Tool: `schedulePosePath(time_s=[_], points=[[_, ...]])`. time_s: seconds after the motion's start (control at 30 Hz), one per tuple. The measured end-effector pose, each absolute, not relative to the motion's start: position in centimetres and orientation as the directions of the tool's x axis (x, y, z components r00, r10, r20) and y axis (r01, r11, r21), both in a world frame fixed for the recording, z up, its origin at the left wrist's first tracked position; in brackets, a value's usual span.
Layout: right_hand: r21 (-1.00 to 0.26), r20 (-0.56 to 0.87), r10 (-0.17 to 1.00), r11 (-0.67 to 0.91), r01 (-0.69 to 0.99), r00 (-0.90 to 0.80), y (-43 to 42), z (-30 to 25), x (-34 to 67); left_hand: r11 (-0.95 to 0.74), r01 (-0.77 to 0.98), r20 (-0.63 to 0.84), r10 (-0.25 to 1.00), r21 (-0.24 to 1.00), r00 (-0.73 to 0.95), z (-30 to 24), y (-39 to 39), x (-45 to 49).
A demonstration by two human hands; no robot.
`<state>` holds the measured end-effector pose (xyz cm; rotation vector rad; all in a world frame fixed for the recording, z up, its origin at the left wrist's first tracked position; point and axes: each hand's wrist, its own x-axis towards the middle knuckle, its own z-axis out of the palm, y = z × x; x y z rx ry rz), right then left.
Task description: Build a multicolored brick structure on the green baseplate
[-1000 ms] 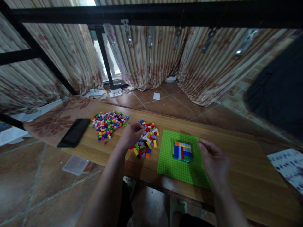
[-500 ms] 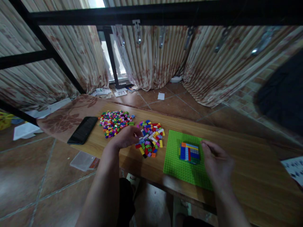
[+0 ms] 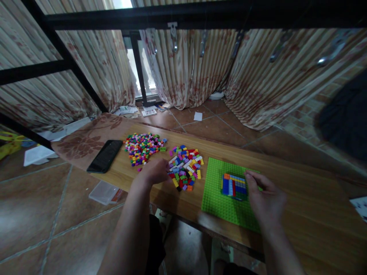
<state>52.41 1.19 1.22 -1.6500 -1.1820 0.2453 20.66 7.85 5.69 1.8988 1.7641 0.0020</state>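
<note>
A green baseplate (image 3: 218, 202) lies on the wooden table (image 3: 301, 214), with a small flat block of blue, red, white and orange bricks (image 3: 233, 185) built on it. My right hand (image 3: 266, 200) rests on the plate's right part, fingers curled beside that block; I cannot see anything in them. My left hand (image 3: 156, 171) sits at the left edge of a pile of larger mixed-colour bricks (image 3: 186, 166), its fingers closed together, what they hold hidden. A second pile of smaller bricks (image 3: 143, 145) lies further left.
A black phone (image 3: 104, 156) lies flat at the table's left end. A clear plastic box (image 3: 103, 192) sits on the tiled floor below it. Papers lie by the curtains behind. A black metal frame crosses overhead, and a dark shape fills the right edge.
My left hand has drawn back from the top of the larger brick pile to its lower left edge. My right hand has shifted slightly closer to the built block. The camera moved.
</note>
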Motion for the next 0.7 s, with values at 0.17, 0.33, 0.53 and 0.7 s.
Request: schedulePosePath(time_s=[0.17, 0.33, 0.53, 0.7], points=[[-0.829, 0.352, 0.788, 0.012, 0.559, 0.506, 1.3, 1.1, 52.5, -0.054, 0.889, -0.319, 0.922, 0.455, 0.22, 5.6, 8.0, 20.1], [-0.818, 0.345, 0.795, -0.006, 0.575, 0.5, 1.2, 1.5, 52.4, -0.066, 0.842, -0.319, 0.908, 0.535, 0.273, 5.9, 8.2, 19.6], [-0.819, 0.353, 0.8, 0.015, 0.573, 0.484, 1.2, 1.5, 52.5, -0.075, 0.803, -0.227, 0.94, 0.591, 0.255, 5.8, 8.6, 18.9], [-0.825, 0.358, 0.798, 0.028, 0.564, 0.485, 1.3, 1.3, 52.6, -0.05, 0.619, -0.104, 0.972, 0.784, 0.21, 6.1, 8.9, 19.2]])
